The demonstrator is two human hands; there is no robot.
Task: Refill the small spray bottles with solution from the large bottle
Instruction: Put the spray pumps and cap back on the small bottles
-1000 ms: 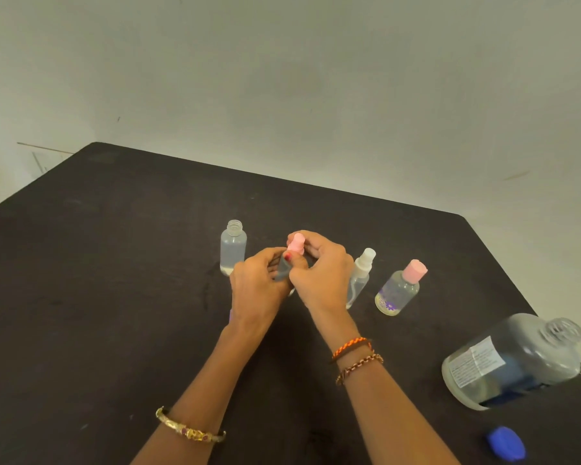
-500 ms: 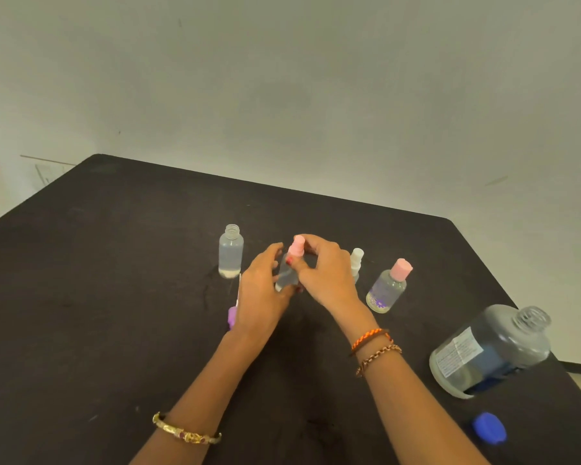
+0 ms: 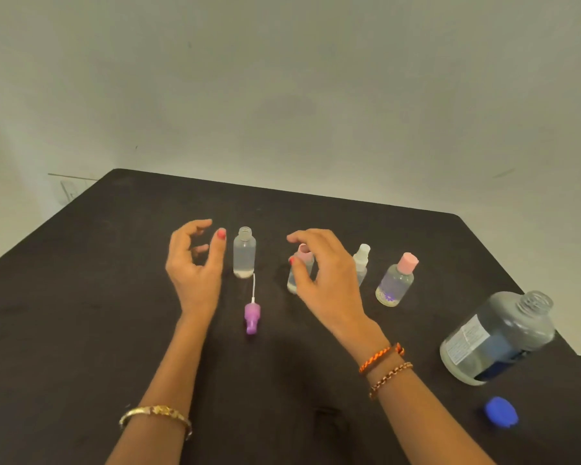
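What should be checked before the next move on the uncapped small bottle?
1. Both hands free: ok. Left hand and right hand are open, holding nothing.
2. Uncapped small bottle upright, neck open: ok.
3. Its fill level: cannot tell; bottle and liquid are both clear.
4. Purple spray top at hand: ok, lying on the table just in front of that bottle.
5. Large bottle open for pouring: ok, blue cap off beside it.
6. Pink-capped bottle by the right hand sealed: cannot tell, partly hidden by fingers.
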